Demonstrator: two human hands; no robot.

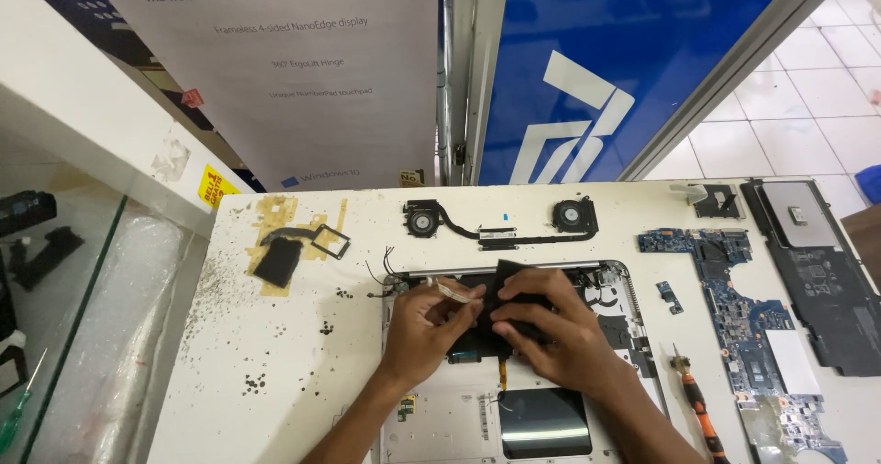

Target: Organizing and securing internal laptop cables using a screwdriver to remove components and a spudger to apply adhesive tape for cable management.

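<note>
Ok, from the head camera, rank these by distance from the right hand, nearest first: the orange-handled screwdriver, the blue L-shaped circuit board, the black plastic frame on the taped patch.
1. The orange-handled screwdriver, on the table just right of the right hand.
2. The blue L-shaped circuit board, farther right, past the screwdriver.
3. The black plastic frame, far left on the taped patch, beyond the left hand.

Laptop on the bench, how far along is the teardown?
Done: the fans with heat pipe and the blue circuit board lie out on the table. In hand: left hand and right hand pull a black sheet inside the laptop shell. Left: touchpad is still fitted.
</note>
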